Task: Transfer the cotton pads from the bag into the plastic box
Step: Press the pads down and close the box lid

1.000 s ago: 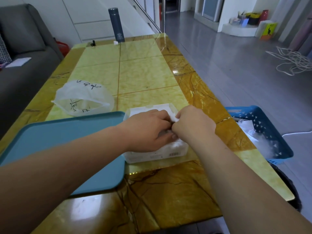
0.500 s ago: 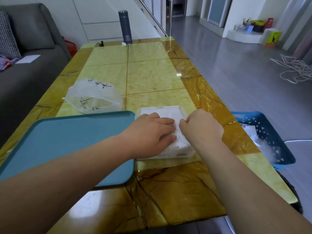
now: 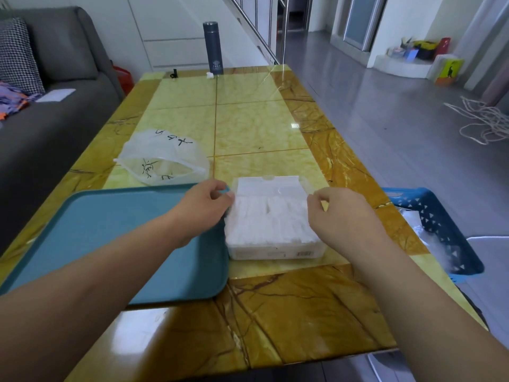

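Note:
A clear plastic box (image 3: 275, 254) stands on the table in front of me, filled with white cotton pads (image 3: 267, 219); its clear lid lies open at the far side. My left hand (image 3: 202, 208) hovers at the box's left edge with fingers loosely curled and holds nothing. My right hand (image 3: 340, 213) is at the box's right edge, likewise loosely curled and holding nothing. The clear zip bag (image 3: 165, 161) with black writing lies open further back on the left; it looks empty of pads.
A teal tray (image 3: 110, 230) lies directly left of the box, under my left forearm. A blue basket (image 3: 440, 216) stands beside the table's right edge. A dark flask (image 3: 212, 48) stands at the far end of the yellow table (image 3: 261, 128). A grey sofa (image 3: 55, 119) is left.
Both hands were together on top of the pads, pressing them into the box. They have now lifted and parted to the box's left and right sides, uncovering the pads.

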Tool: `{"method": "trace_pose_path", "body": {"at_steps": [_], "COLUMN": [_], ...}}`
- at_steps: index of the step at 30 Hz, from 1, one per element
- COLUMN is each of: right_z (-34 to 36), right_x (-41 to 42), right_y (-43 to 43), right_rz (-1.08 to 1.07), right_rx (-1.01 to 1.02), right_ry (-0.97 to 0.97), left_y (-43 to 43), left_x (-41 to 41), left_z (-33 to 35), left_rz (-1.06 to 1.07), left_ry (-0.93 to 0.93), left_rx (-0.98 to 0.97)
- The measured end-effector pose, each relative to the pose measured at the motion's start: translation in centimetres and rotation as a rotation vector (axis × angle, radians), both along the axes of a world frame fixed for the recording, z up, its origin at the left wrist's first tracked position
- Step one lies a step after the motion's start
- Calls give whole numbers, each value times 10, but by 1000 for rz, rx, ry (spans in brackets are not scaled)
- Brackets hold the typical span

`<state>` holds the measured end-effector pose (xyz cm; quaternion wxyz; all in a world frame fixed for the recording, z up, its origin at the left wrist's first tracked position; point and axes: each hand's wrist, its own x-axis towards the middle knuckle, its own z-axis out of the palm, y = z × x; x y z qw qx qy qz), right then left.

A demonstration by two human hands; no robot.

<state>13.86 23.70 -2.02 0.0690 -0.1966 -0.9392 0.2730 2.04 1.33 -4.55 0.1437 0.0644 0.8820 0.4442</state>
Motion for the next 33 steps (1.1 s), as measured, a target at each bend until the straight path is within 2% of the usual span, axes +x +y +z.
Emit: {"method": "trace_pose_path", "body": {"at_steps": [3,7,9,11,13,15,17,19,20,22,24,27,30,33], "right_z": [0,4,1,-5,-11,-12,-11,-11,-11,-8,-5,-6,-15,-18], "right_x": [10,7,1,-5,-9,-12,-13,-12,-11,-9,-7,-5,-7,-17], "right_y": [-12,-22,-21,-18,-14,-9,-6,-5,-4,-6,-10,-27,-47,-57], "right_rz": [96,140,127,80,2,-66,-80,-41,-15,26,107,350,502,501], "right_rx": [-94,-128,-89,-81,-212,-434,-661,-800,-787,-614,-274,186,318,364], "right_ry": [-114,-232,-207,-100,38,116,184,241,280,356,378,200,14,-55], "left_y": [5,14,20,24,27,29,29,26,24,17,8,-3,-14,-20], "left_x": [3,9,12,12,8,4,4,5,5,7,10,16,22,27], "left_z": [-13,-19,-17,-14,-11,-11,-12,-11,-11,-10,-10,-9,-6,-4], "left_rz": [-8,-16,-7,-1,11,22,64,134,150,137,77,-43,-151,-214], "left_ry": [21,146,159,131,125,180,234,259,266,302,340,295,291,238], "left_rx": [-19,-105,-107,-60,61,148,208,241,248,251,231,171,47,-16]}}
